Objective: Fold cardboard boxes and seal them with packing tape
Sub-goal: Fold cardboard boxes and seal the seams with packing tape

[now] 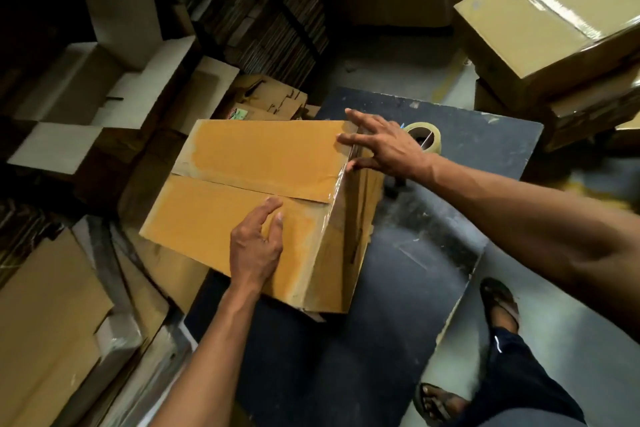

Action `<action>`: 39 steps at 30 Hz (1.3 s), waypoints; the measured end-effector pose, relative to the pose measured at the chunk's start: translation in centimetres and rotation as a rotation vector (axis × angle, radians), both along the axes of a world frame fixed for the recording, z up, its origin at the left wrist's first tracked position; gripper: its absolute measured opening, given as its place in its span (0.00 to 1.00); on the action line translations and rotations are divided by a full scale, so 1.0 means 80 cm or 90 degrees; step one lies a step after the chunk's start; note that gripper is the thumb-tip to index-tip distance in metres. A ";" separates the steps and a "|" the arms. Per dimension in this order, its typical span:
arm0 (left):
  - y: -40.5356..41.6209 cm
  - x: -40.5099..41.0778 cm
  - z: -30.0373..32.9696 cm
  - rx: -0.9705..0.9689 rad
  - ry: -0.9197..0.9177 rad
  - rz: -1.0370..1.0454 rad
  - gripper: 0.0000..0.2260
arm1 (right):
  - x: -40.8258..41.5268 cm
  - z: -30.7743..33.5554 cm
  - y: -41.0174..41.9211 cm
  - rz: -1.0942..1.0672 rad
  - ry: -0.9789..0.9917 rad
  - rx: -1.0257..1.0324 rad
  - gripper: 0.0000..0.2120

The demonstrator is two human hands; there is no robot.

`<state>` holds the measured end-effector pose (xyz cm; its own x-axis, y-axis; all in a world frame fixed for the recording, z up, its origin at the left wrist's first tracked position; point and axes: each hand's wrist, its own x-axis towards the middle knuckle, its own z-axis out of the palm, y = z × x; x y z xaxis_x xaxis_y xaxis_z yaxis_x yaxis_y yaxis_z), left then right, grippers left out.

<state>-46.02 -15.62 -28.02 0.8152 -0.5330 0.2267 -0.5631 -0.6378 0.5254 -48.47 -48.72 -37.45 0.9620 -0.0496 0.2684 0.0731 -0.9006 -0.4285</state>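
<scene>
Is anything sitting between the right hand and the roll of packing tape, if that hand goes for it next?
Nothing visible. The right hand lies spread on the far right edge of the box, and the tape roll stands on the dark table just beyond its knuckles, partly hidden by it. The left hand rests on the box top.

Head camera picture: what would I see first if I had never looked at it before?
First you'd notice the big orange-brown cardboard box in the middle, tilted on a dark table. Both hands press on it with straight fingers: the left hand on its top, the right hand at its far edge, over shiny clear tape. Just behind the right hand sits a roll of packing tape.
</scene>
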 end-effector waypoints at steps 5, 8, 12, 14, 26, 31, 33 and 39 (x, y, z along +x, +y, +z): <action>0.076 -0.037 -0.038 0.048 0.024 -0.009 0.21 | -0.008 -0.015 0.040 0.068 -0.045 -0.083 0.41; 0.102 -0.055 -0.051 0.113 0.052 -0.088 0.30 | -0.016 -0.032 0.058 0.046 -0.072 -0.012 0.40; 0.124 -0.056 -0.058 0.271 -0.082 -0.256 0.37 | -0.022 -0.027 0.046 0.089 -0.082 -0.052 0.48; 0.128 -0.046 -0.063 0.312 -0.124 -0.290 0.41 | -0.034 -0.022 0.044 0.090 -0.079 -0.095 0.53; 0.129 -0.031 -0.060 0.304 -0.169 -0.317 0.45 | -0.062 -0.056 0.187 0.121 -0.289 -0.104 0.41; 0.127 -0.033 -0.057 0.299 -0.145 -0.305 0.44 | -0.084 -0.049 0.172 0.147 -0.244 -0.131 0.45; 0.126 -0.034 -0.059 0.293 -0.145 -0.298 0.44 | -0.093 -0.040 0.178 0.131 -0.237 -0.116 0.45; 0.126 -0.034 -0.063 0.275 -0.143 -0.286 0.44 | -0.094 -0.048 0.233 0.131 -0.240 -0.103 0.39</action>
